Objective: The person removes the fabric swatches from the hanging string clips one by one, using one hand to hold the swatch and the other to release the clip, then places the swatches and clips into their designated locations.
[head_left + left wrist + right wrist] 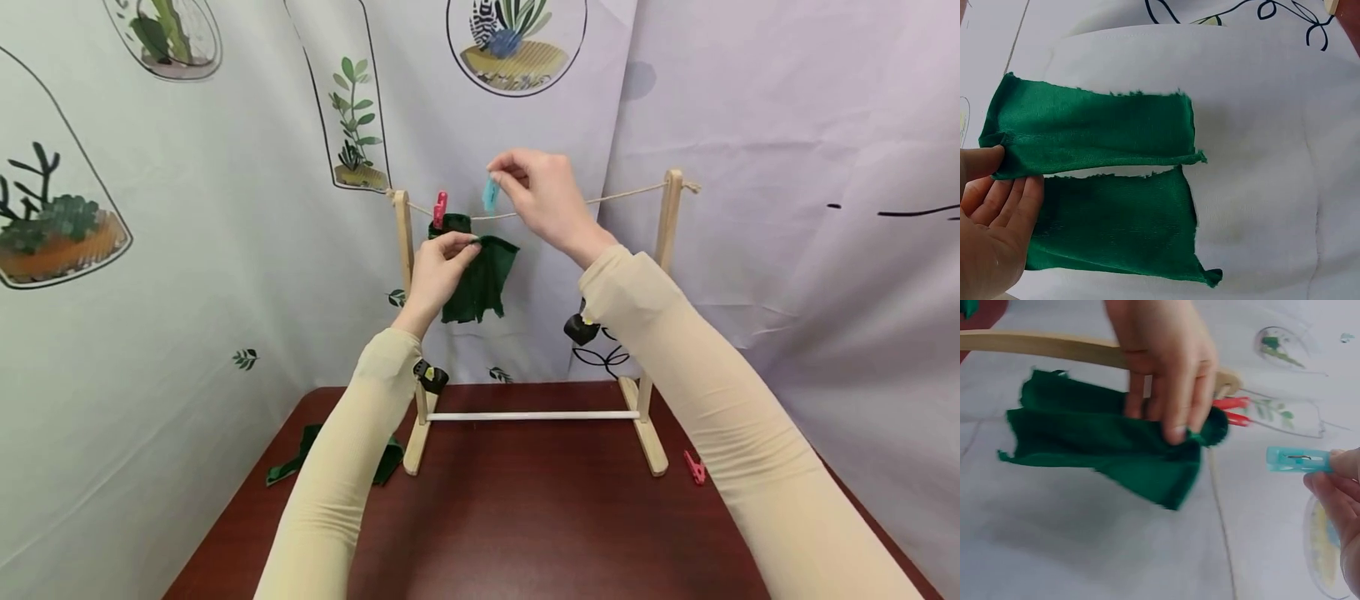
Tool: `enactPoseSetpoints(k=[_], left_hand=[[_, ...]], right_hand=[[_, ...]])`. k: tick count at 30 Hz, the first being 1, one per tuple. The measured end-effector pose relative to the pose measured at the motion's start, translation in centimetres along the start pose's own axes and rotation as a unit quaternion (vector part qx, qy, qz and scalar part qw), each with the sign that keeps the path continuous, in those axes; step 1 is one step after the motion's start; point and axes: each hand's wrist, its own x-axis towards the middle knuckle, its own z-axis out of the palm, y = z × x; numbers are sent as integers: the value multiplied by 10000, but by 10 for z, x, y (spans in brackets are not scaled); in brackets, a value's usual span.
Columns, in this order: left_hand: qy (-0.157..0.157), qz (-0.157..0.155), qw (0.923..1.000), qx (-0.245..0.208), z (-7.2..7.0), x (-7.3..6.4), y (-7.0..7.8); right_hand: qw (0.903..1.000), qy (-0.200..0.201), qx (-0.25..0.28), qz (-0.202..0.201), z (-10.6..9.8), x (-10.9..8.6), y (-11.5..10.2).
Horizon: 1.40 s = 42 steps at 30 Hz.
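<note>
My left hand [437, 273] pinches the upper edge of a small dark green cloth garment [483, 283]. Two leg-like parts with frayed ends [1091, 128] show in the left wrist view. At its other top corner a red clothespin [440, 210] clips the garment to a thin rope [630, 194]. Between thumb and fingertips my right hand [551, 200] holds a light blue clothespin [1297, 459], just above the rope and right of the red one. In the head view, the left fingers hide part of the garment's top edge.
The rope runs between two posts of a wooden rack [667, 225] standing on a dark red table [525, 517]. More green cloth [388, 461] lies at the left, partly behind my left sleeve. Another red clothespin [696, 468] lies at the right. A printed curtain [247, 208] hangs behind.
</note>
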Motion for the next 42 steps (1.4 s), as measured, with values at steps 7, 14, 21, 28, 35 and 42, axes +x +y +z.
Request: enactPoseSetpoints(k=[7,14,21,28,35,42], left_hand=[[-43,-17,10000,39,-1,-1,2],[-104,-55,9999,123,-1,-5,2],[-134,-135,9998,112,-1,-8,2],[-141,-123,9998,73,0,-8,1],[-135,-130,9998,38,-4,-11,-1],[-135,-279,9994,158,-13,-21,-8]], right_hand=[[9997,245,-10,-68,-19,8,-13],[9997,-11,-244,-28,-24,5,-15],[9985,-483,-220,94,-26,2,-12],[9978,-571,-83,335,-31,0,-10],[9958,-728,-17,563,-39,-6,-6],[9959,-590,-84,684,-58,-19,5]])
